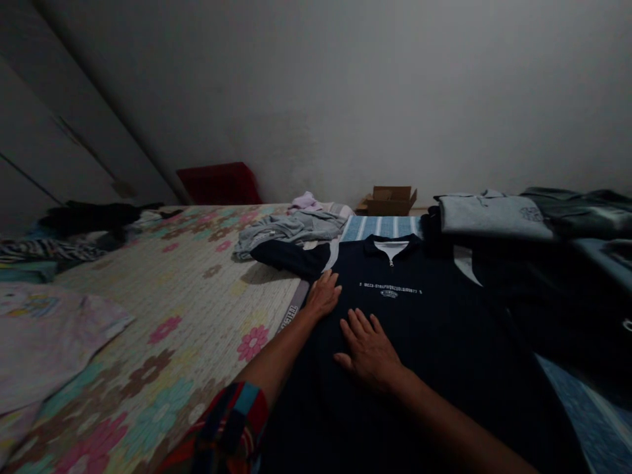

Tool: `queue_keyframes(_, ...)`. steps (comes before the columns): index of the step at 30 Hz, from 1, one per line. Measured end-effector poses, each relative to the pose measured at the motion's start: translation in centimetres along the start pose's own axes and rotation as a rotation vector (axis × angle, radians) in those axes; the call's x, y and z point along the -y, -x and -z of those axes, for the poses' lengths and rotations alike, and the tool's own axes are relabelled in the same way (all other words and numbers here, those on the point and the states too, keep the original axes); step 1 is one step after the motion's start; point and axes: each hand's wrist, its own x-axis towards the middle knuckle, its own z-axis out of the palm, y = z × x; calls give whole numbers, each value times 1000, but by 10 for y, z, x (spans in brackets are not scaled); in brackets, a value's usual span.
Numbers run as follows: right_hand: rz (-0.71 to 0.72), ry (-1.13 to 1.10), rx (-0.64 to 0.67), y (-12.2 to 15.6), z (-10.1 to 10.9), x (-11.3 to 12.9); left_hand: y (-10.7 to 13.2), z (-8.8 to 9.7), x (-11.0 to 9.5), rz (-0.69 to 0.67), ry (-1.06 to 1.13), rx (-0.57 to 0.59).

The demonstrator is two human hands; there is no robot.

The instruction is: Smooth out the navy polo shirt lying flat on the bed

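A dark navy zip-neck pullover (pixel 434 342) lies spread face up, its collar away from me. White text runs across its chest, and pale panels mark the shoulders. My left hand (pixel 324 294) rests on the pullover just below the left shoulder panel, near the sleeve that points left. On the chest below the printed text lies my right hand (pixel 369 349), palm down with fingers spread. Neither hand grasps anything. The lower edge of the pullover runs out of view at the bottom.
A floral bedspread (pixel 197 316) covers the left side. Crumpled grey clothes (pixel 291 227) lie beyond the left sleeve. Folded grey clothing (pixel 494 216) sits at the back right. A cardboard box (pixel 390 199) and a red object (pixel 220 184) stand near the wall. A pink garment (pixel 54 336) lies far left.
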Motion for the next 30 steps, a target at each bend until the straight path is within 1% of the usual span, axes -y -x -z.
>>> queue_keyframes(7, -5, -23, 13, 0, 1, 0, -18, -3, 2, -5, -110, 117)
queue_keyframes(10, -2, -37, 7, 0, 4, 0, -19, -1, -1, -10, -144, 137)
queue_keyframes(13, -3, -44, 10, 0, 6, 0, -10, 5, -8, -41, -171, 145)
queue_keyframes(16, -10, -50, 6, -1, 6, 0, 8, 9, -14, -83, -191, 151)
queue_keyframes(19, -6, -52, 1, 0, 7, 0, 25, 7, -14, -72, -204, 162)
queue_keyframes(21, 0, -53, -3, 0, 7, 0, 32, 4, -11, -51, -209, 169)
queue_keyframes(26, 3, -59, -5, 0, 8, -1, 32, -2, -6, -29, -213, 162)
queue_keyframes(30, 20, -60, -33, 1, 8, -1, 29, -1, -8, -14, -219, 137)
